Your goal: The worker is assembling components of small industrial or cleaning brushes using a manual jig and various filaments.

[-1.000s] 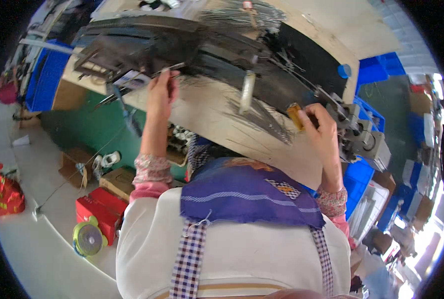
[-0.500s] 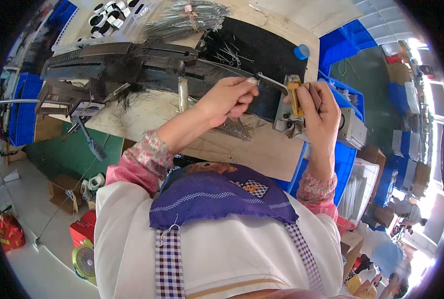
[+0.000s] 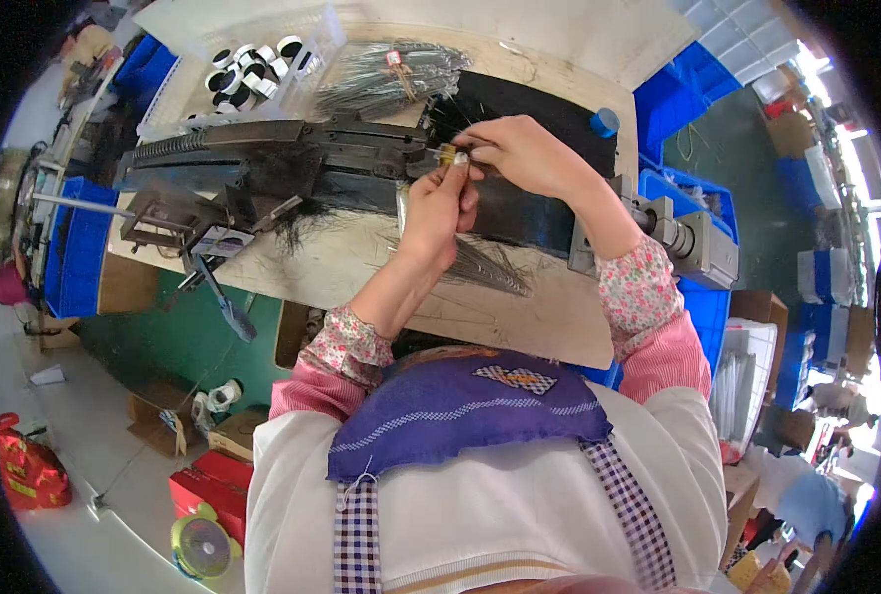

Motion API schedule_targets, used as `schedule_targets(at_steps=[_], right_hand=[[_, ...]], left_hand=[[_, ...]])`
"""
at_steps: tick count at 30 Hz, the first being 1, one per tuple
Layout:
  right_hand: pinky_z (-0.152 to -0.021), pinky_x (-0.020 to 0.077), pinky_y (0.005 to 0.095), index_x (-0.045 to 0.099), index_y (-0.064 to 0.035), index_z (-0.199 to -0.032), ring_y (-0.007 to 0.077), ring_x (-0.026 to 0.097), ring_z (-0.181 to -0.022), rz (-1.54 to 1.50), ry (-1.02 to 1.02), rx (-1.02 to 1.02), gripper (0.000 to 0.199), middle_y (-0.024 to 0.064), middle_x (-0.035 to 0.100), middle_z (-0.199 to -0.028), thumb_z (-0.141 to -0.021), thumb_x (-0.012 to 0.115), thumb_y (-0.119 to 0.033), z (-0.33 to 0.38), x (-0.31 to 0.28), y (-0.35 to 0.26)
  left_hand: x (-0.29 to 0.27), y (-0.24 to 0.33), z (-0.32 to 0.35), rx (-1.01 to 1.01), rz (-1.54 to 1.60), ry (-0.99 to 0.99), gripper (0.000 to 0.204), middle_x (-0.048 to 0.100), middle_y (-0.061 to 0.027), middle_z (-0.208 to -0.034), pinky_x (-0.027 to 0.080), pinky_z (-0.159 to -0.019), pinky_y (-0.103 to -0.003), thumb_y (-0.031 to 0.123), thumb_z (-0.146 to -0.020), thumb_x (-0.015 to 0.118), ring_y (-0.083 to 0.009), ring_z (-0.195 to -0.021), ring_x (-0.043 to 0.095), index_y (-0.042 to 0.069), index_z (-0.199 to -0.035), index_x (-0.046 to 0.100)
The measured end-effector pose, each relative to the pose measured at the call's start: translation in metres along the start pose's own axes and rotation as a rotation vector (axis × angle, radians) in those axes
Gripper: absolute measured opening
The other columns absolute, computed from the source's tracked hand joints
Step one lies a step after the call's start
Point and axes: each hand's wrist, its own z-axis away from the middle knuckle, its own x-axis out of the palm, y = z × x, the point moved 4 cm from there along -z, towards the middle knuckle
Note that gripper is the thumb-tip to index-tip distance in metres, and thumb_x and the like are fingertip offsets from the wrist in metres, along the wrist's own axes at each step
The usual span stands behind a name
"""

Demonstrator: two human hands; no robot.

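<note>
My left hand (image 3: pixel 435 210), with a white wrap on its thumb, is closed in a pinch at the right end of a long dark metal machine bed (image 3: pixel 361 148). From the right, my right hand (image 3: pixel 530 156) reaches over to the same spot, its fingers bent together. A small yellowish piece (image 3: pixel 447 153) shows beside the fingertips, at the end of the bed. What either hand pinches is too small and covered to make out. Dark bristles (image 3: pixel 448 115) fan out just behind the hands, on a black mat (image 3: pixel 559 134).
A bundle of thin metal wires (image 3: pixel 391 79) lies at the back, left of which stands a clear bin (image 3: pixel 153 117) of black-and-white rolls. More wires (image 3: pixel 490 269) lie in front of the bed. A motor with a spindle (image 3: pixel 703 252) stands right, near a blue cap (image 3: pixel 604 123) and blue crates (image 3: pixel 673 99).
My right hand has moved left from the spindle, where it held a yellow piece, to the end of the machine bed. My left hand has shifted slightly left, and the view has shifted too.
</note>
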Motion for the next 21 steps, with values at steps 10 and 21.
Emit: schedule_targets(at_steps=[10, 21], right_hand=[[-0.065, 0.0530, 0.0272, 0.060, 0.0034, -0.116, 0.0136, 0.062, -0.070, -0.514, -0.227, 0.344, 0.030, 0.0075, 0.065, -0.083, -0.093, 0.053, -0.014, -0.001, -0.018, 0.012], [-0.081, 0.0453, 0.0414, 0.063, -0.0046, -0.109, 0.0349, 0.055, -0.088, 0.374, 0.234, -0.058, 0.036, 0.0154, 0.057, -0.095, -0.074, 0.058, -0.005, 0.018, -0.030, -0.021]], left_hand=[[0.007, -0.006, -0.004, -0.043, 0.111, -0.218, 0.052, 0.061, -0.0113, -0.100, 0.049, -0.084, -0.034, 0.049, -0.099, 0.035, -0.0221, -0.094, 0.061, 0.002, -0.112, 0.053], [0.011, 0.019, 0.003, -0.196, 0.792, -0.261, 0.080, 0.051, -0.0164, -0.122, 0.035, -0.106, -0.038, 0.064, -0.092, 0.035, -0.0278, -0.120, 0.046, -0.008, -0.123, 0.042]])
